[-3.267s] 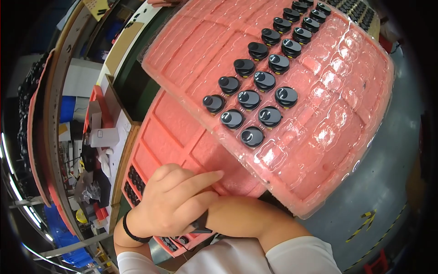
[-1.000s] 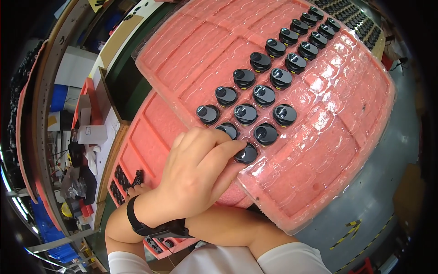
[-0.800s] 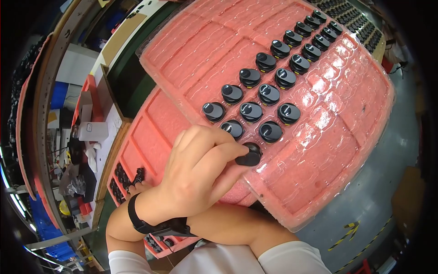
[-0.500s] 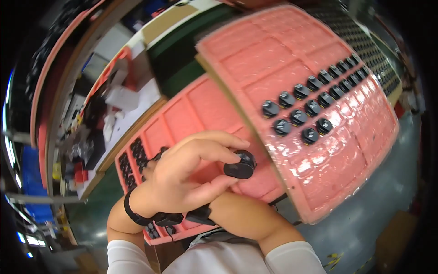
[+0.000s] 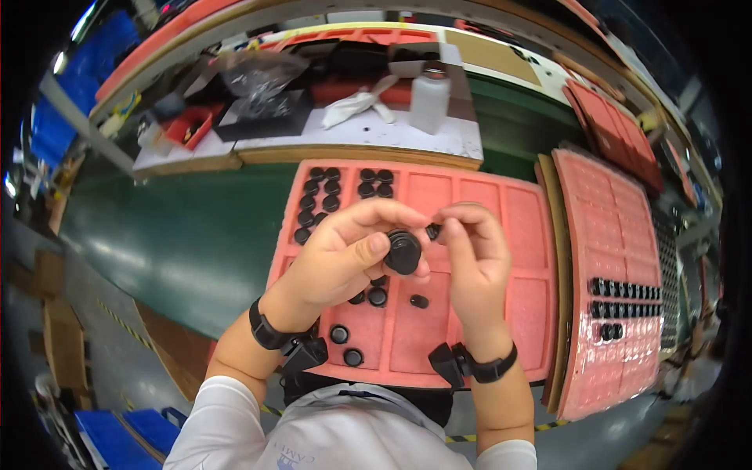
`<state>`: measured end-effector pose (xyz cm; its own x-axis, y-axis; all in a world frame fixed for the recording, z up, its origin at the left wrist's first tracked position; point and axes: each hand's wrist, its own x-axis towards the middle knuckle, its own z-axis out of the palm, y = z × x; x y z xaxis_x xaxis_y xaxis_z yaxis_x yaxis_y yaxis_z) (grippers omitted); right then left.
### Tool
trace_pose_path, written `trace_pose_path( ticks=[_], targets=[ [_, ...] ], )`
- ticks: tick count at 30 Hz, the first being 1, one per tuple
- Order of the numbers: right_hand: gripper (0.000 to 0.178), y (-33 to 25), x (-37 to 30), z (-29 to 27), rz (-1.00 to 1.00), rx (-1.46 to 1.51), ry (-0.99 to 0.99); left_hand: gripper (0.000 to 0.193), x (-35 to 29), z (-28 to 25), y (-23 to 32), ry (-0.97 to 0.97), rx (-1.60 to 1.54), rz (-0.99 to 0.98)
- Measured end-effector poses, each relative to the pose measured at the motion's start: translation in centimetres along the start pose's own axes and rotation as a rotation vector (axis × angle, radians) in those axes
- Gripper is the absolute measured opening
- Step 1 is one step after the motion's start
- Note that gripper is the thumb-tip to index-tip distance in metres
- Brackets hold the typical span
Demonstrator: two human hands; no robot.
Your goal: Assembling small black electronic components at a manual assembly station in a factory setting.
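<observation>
My left hand (image 5: 338, 254) is closed around a round black knob (image 5: 403, 252) with a stepped rim, held above the pink tray (image 5: 519, 270). Just right of it, my right hand (image 5: 482, 266) pinches a small black piece (image 5: 433, 230) between thumb and finger, close to the left fingertips. What kind of piece it is does not show. Below the hands, several round black parts (image 5: 377, 297) lie in the tray's left compartments, partly hidden by my left hand and arm. A single small black part (image 5: 419, 301) sits in a middle compartment.
On the right, a second pink tray (image 5: 603, 376) under clear film carries rows of black knobs (image 5: 627, 291). Behind the work, a white shelf (image 5: 274, 143) holds a bottle (image 5: 430, 102), white gloves (image 5: 359, 108) and a red bin (image 5: 188, 128). A green surface (image 5: 180, 227) extends left.
The view has swung left, away from the right-hand tray. My left hand no longer crosses over my right arm. My right hand, hidden before, now shows beside the left, pinching the small black piece.
</observation>
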<state>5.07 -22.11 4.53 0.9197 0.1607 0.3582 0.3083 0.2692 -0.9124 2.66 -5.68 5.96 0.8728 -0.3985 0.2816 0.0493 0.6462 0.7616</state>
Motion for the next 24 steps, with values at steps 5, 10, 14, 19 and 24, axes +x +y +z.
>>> trace_pose_path(
  ticks=[5, 10, 14, 19, 24],
  targets=[
    [0.019, -1.5, 1.7, 3.0, -0.179, -0.091, -0.182, 0.035, -1.0, -2.4, 0.7, 0.137, -0.046, 0.03],
    [0.033, 1.0, 2.0, 4.5, -0.322, -0.305, -0.381, 0.033, -1.8, -3.7, 0.8, 0.235, -0.11, 0.093],
    [0.038, 2.8, 1.1, 4.1, -0.247, -0.221, -0.321, 0.033, -1.4, -4.0, -0.1, 0.283, -0.075, 0.092],
    [0.042, 3.1, 1.2, 3.4, -0.264, -0.23, -0.33, 0.035, -1.2, -3.8, -0.7, 0.293, -0.003, 0.068],
    [0.044, 3.5, 1.0, 3.4, -0.286, -0.25, -0.298, 0.036, -1.2, -4.2, -1.3, 0.286, 0.123, 0.071]
  ],
)
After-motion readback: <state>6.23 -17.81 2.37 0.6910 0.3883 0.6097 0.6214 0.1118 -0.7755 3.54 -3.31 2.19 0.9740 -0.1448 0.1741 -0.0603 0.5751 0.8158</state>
